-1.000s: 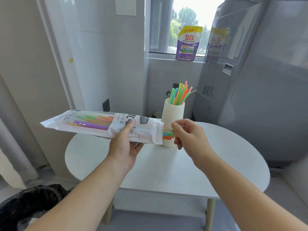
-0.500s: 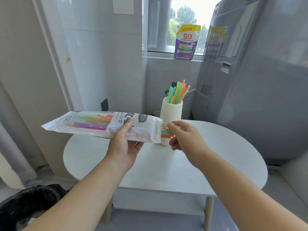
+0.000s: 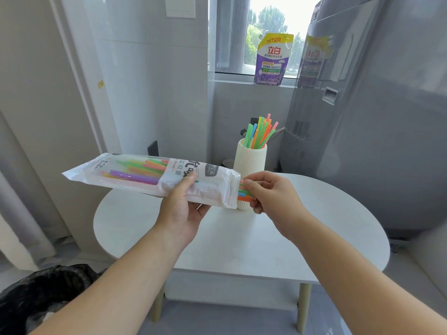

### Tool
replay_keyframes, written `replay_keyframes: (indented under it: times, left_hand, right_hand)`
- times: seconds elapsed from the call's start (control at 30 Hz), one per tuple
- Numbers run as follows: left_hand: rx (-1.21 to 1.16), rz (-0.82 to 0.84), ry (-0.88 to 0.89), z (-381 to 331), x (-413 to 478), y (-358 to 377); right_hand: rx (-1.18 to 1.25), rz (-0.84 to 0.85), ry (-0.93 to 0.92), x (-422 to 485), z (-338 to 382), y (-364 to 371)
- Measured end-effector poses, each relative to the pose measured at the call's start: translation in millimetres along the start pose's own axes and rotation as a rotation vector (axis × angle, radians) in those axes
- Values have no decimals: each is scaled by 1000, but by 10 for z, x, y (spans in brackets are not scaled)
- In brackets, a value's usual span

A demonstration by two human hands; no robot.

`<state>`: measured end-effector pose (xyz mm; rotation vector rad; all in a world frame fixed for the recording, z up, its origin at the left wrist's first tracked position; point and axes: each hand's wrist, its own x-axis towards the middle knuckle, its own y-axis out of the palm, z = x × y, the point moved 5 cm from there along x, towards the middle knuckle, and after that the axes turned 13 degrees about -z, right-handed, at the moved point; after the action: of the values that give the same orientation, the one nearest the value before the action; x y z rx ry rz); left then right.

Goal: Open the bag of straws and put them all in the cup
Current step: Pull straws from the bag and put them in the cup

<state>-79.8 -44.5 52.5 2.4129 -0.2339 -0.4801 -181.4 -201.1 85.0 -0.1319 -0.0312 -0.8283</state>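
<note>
At the near left edge sits a black bin bag (image 3: 41,293). Above the round white table (image 3: 314,238), the left hand (image 3: 180,209) grips the bag of straws (image 3: 145,176) from below, thumb on top, holding it roughly level with its open end pointing right. Coloured straw ends (image 3: 243,193) poke out of that opening, and the right hand (image 3: 273,197) pinches them between thumb and fingers. Just behind, a ribbed white cup (image 3: 250,160) stands on the table with several straws upright in it (image 3: 261,131). Farther back, a purple pouch (image 3: 272,61) stands on the window sill. A grey appliance (image 3: 375,117) fills the right.
</note>
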Motion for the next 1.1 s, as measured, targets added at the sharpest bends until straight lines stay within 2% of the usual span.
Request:
replay_keyframes:
  times: [0.17, 0.37, 0.57, 0.7, 0.9, 1.1]
  left_hand:
    - [-16, -12, -21, -17, 4, -20]
    - [-19, -13, -21, -11, -3, -20]
    - [-40, -30, -34, -45, 11, -48]
    - [-59, -50, -52, -56, 19, -64]
    - [-78, -50, -72, -34, 1, -43]
    - [-102, -62, -87, -27, -25, -35]
  right_hand:
    - [-15, -43, 22, 29, 2, -53]
    - [44, 40, 84, -14, 2, -29]
    - [92, 20, 146, 60, 19, -146]
    - [262, 47, 239, 91, 29, -222]
    - [658, 28, 385, 41, 8, -161]
    - [728, 94, 430, -81, -123, 57]
